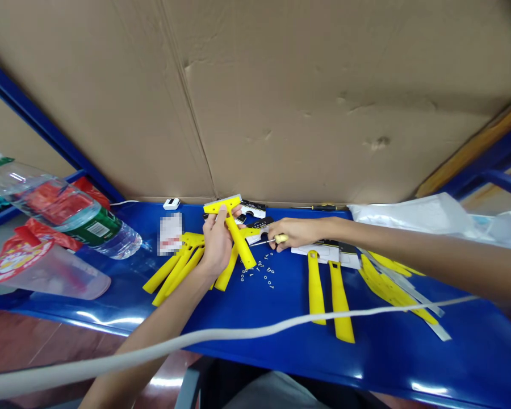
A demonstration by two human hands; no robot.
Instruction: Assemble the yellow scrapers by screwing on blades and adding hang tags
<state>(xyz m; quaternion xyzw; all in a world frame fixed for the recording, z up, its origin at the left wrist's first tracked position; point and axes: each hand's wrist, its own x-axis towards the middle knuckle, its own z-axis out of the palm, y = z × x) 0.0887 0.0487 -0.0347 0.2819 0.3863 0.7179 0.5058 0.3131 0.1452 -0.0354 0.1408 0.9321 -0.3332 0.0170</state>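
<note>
My left hand is closed around a yellow T-shaped scraper, its wide head up and its handle slanting down to the right. In my right hand is a screwdriver with a pale yellow handle. Its thin shaft points left, close to the scraper's handle; whether the tip touches cannot be made out. Small screws lie scattered on the blue table below the hands. More yellow scrapers are piled left of my left hand. Two yellow handle pieces lie right of the screws.
Yellow parts with metal strips lie under my right forearm. A second screwdriver and a white plastic bag are at the back. A water bottle and plastic cup are at left. A white cable crosses the foreground.
</note>
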